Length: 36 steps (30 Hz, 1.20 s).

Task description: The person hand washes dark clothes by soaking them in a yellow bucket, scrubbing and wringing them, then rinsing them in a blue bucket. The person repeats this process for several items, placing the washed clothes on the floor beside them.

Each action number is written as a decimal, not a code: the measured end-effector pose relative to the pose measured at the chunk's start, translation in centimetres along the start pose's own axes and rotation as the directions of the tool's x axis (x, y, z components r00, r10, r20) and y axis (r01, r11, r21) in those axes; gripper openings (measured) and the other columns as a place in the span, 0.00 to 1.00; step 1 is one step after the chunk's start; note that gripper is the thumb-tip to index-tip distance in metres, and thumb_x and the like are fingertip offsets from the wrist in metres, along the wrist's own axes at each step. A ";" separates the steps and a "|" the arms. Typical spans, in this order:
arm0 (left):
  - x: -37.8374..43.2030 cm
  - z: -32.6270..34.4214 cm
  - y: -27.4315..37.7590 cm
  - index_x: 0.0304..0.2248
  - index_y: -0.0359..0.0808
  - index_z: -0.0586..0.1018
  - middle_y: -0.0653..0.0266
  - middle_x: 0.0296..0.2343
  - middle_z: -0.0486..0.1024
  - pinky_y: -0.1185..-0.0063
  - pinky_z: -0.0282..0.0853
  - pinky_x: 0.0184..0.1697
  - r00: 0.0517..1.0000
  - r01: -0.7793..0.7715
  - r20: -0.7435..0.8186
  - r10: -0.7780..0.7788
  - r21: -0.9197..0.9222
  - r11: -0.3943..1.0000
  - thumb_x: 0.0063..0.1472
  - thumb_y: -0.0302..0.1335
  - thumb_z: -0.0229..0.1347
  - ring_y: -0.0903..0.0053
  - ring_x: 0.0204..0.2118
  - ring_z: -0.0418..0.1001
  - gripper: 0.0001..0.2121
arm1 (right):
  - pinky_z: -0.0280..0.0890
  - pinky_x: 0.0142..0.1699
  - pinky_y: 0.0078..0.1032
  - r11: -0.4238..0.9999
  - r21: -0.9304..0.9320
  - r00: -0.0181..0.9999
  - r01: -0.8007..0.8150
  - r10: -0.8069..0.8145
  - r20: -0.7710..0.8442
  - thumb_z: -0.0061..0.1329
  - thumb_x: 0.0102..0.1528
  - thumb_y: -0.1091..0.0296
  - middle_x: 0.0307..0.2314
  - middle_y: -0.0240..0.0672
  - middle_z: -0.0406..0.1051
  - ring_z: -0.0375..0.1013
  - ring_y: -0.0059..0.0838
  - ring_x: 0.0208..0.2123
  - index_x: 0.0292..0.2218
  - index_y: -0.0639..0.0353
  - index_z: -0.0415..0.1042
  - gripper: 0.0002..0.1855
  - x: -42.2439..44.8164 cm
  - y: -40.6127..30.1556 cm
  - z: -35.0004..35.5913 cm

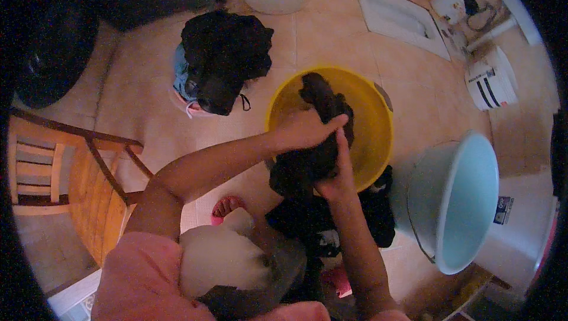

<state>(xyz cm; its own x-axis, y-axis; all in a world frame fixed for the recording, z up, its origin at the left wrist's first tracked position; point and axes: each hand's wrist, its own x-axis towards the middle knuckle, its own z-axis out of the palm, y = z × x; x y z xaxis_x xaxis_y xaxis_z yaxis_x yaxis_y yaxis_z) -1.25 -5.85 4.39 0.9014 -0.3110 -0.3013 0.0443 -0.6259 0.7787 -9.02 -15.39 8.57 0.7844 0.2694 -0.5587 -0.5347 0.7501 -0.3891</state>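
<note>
A dark, bunched garment [306,161] is gripped between both hands over a round yellow plastic basin [370,143]. My left hand [306,129] closes on it from the left. My right hand [341,170] holds it from below, with the two thumbs nearly meeting. One end of the cloth reaches the far inside wall of the basin; the other hangs over the near rim. More black clothing [372,223] lies on the floor against the basin's near side. How much of the cloth sits inside my palms is hidden.
Black clothes [226,54] heap over a tub at the far left. On the right a pale blue bucket [470,214] lies tipped or leaning. A wooden chair [88,179] stands left. Farther off are a floor-level squat toilet [399,15] and white buckets [492,81].
</note>
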 end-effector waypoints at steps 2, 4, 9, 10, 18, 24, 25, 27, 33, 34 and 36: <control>-2.4 -2.5 3.7 0.37 0.25 0.73 0.43 0.32 0.72 0.69 0.64 0.43 0.989 0.020 0.142 -0.049 0.195 0.981 0.50 0.62 0.35 0.54 0.37 0.70 0.40 | 0.56 0.52 0.39 0.995 0.026 0.956 -0.101 0.090 0.280 0.41 0.48 0.37 0.48 0.36 0.58 0.59 0.39 0.49 0.52 0.54 0.54 0.38 0.6 -0.9 -3.1; -3.7 -3.4 4.5 0.37 0.24 0.73 0.41 0.33 0.71 0.69 0.62 0.45 0.986 -0.023 0.160 -0.043 0.392 0.920 0.51 0.62 0.32 0.53 0.38 0.69 0.42 | 0.55 0.53 0.39 0.993 -0.104 0.985 -0.059 0.075 0.156 0.41 0.44 0.34 0.48 0.37 0.58 0.58 0.39 0.50 0.52 0.54 0.54 0.42 -0.1 -0.3 -2.4; -3.0 -3.0 5.0 0.38 0.24 0.72 0.40 0.38 0.68 0.70 0.56 0.49 0.976 -0.198 0.192 0.101 0.596 0.778 0.51 0.63 0.27 0.58 0.45 0.63 0.44 | 0.55 0.54 0.38 0.993 -0.059 0.982 0.106 -0.095 0.162 0.44 0.48 0.41 0.48 0.37 0.58 0.58 0.39 0.49 0.51 0.55 0.55 0.36 1.0 1.3 -4.5; -2.5 -3.3 5.3 0.38 0.24 0.72 0.41 0.39 0.67 0.70 0.55 0.50 0.966 -0.208 0.244 0.082 0.553 0.807 0.51 0.63 0.26 0.61 0.46 0.63 0.44 | 0.55 0.53 0.38 0.987 -0.036 0.964 0.158 -0.147 0.221 0.44 0.49 0.44 0.48 0.37 0.58 0.58 0.38 0.49 0.51 0.56 0.56 0.34 1.1 1.3 -4.6; -1.4 -0.3 -3.7 0.42 0.37 0.70 0.62 0.34 0.70 0.75 0.61 0.41 0.934 0.330 0.345 0.090 -0.933 0.146 0.52 0.60 0.36 0.74 0.39 0.65 0.34 | 0.59 0.48 0.36 0.926 0.249 0.917 0.283 -0.338 0.214 0.45 0.46 0.50 0.41 0.37 0.63 0.62 0.38 0.43 0.46 0.57 0.60 0.29 0.4 -1.6 -3.4; -0.9 0.2 -1.9 0.40 0.38 0.71 0.62 0.34 0.69 0.75 0.63 0.39 0.931 0.318 0.237 0.279 -0.901 -0.295 0.50 0.56 0.43 0.74 0.37 0.66 0.29 | 0.62 0.44 0.34 0.965 0.062 0.951 0.255 -0.262 0.167 0.46 0.43 0.54 0.36 0.37 0.65 0.64 0.38 0.38 0.42 0.58 0.63 0.26 0.8 2.1 -3.3; 0.0 -0.6 -1.1 0.40 0.39 0.71 0.62 0.34 0.69 0.75 0.63 0.39 0.942 0.291 0.227 0.246 -0.919 -0.267 0.50 0.55 0.45 0.74 0.37 0.66 0.28 | 0.62 0.43 0.34 0.966 0.036 0.956 0.255 -0.257 0.142 0.47 0.43 0.55 0.35 0.37 0.66 0.65 0.37 0.37 0.41 0.58 0.63 0.25 0.8 2.2 -3.5; 0.0 -2.5 0.7 0.39 0.39 0.71 0.62 0.34 0.69 0.75 0.64 0.39 0.959 0.256 0.222 0.179 -0.946 -0.197 0.49 0.54 0.47 0.74 0.36 0.67 0.27 | 0.63 0.41 0.34 0.976 -0.045 0.971 0.215 -0.209 0.116 0.47 0.42 0.56 0.33 0.37 0.67 0.66 0.37 0.35 0.40 0.59 0.64 0.24 0.9 1.3 -3.3; 1.6 -4.2 1.3 0.38 0.39 0.72 0.61 0.36 0.69 0.75 0.65 0.39 0.941 0.245 0.305 0.144 -0.912 0.330 0.47 0.48 0.54 0.73 0.36 0.67 0.24 | 0.66 0.33 0.29 0.868 -0.488 0.996 -0.089 0.069 -0.058 0.47 0.41 0.60 0.22 0.34 0.69 0.68 0.32 0.24 0.27 0.58 0.68 0.13 0.1 -2.2 -0.6; 3.2 -3.5 -0.1 0.39 0.39 0.72 0.61 0.37 0.68 0.75 0.64 0.41 0.928 0.197 0.312 0.205 -0.875 0.443 0.47 0.46 0.56 0.73 0.37 0.67 0.23 | 0.66 0.33 0.29 0.834 -0.533 0.989 -0.141 0.096 -0.112 0.47 0.41 0.60 0.22 0.35 0.69 0.69 0.32 0.23 0.28 0.58 0.68 0.13 0.8 -2.5 -0.7; 6.6 -1.9 -5.1 0.40 0.38 0.72 0.59 0.38 0.68 0.75 0.62 0.44 0.831 0.073 0.358 0.425 -0.828 0.556 0.45 0.42 0.57 0.72 0.40 0.66 0.24 | 0.66 0.32 0.30 0.751 -0.609 0.965 -0.256 0.160 -0.208 0.47 0.42 0.59 0.23 0.35 0.70 0.69 0.33 0.22 0.28 0.59 0.69 0.13 2.7 -2.2 -1.9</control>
<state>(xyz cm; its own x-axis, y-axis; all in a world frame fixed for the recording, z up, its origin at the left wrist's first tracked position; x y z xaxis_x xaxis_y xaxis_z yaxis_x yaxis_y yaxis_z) 5.30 -3.39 -0.58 0.6138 -0.7807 -0.1171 0.4467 0.2211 0.8669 -6.31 -17.44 6.57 0.6061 0.2543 -0.7537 -0.7934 0.1267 -0.5953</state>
